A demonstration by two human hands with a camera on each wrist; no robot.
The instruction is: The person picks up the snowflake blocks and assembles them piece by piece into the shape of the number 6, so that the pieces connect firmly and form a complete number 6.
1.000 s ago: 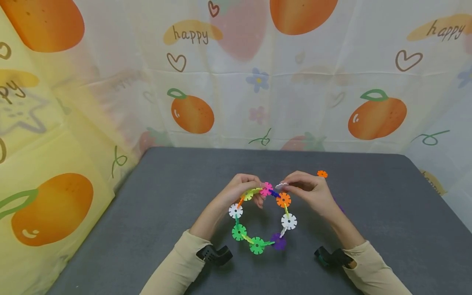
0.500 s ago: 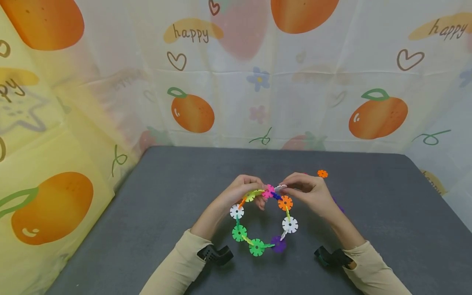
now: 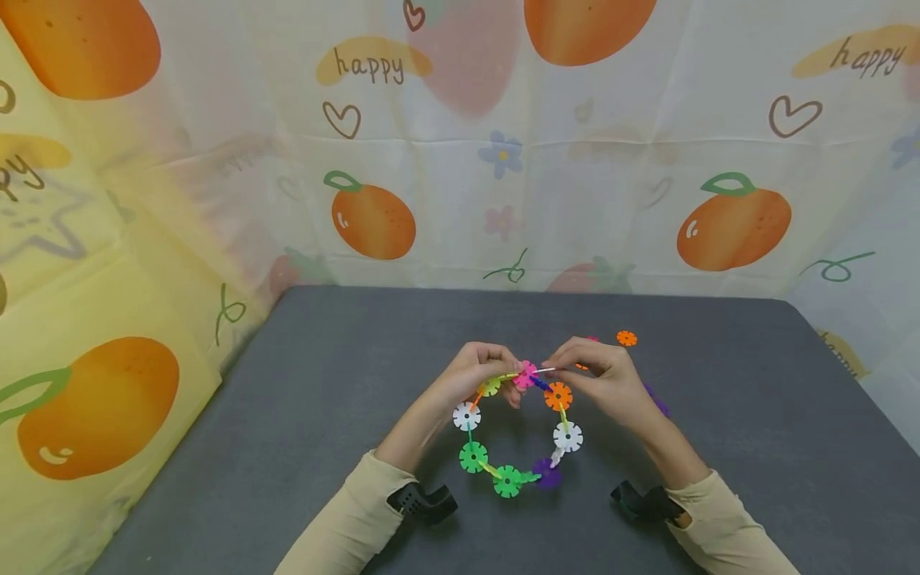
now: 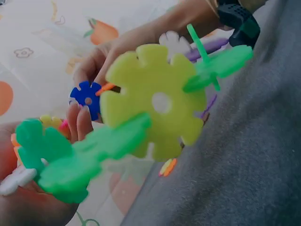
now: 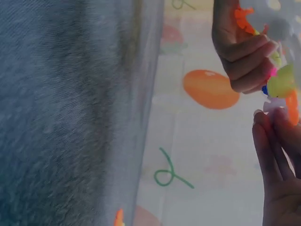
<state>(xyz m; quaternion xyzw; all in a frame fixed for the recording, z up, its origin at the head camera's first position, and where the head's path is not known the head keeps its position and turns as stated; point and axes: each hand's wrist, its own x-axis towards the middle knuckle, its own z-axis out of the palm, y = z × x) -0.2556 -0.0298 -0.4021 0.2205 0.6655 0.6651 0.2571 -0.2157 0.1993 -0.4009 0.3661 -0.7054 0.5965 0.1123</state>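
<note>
A closed ring of snowflake discs, in green, white, yellow, orange, purple, pink and blue, hangs between both hands over the table. My left hand pinches its upper part, beside a pink disc. A white snowflake disc, seen edge-on, is pinched between thumb and fingers of my right hand; its left edge is right at the pink disc. Close to the left wrist camera, a large yellow disc and green discs of the ring cover part of both hands. A blue disc shows behind them.
Loose discs lie on the dark grey table beyond and beside my right hand: an orange disc and a purple disc partly hidden by the wrist. A fruit-printed cloth hangs behind the table and at its left.
The white disc in my right hand has come left and down to the pink disc and turned edge-on. The ring has shifted slightly right; my left hand keeps its pinch.
</note>
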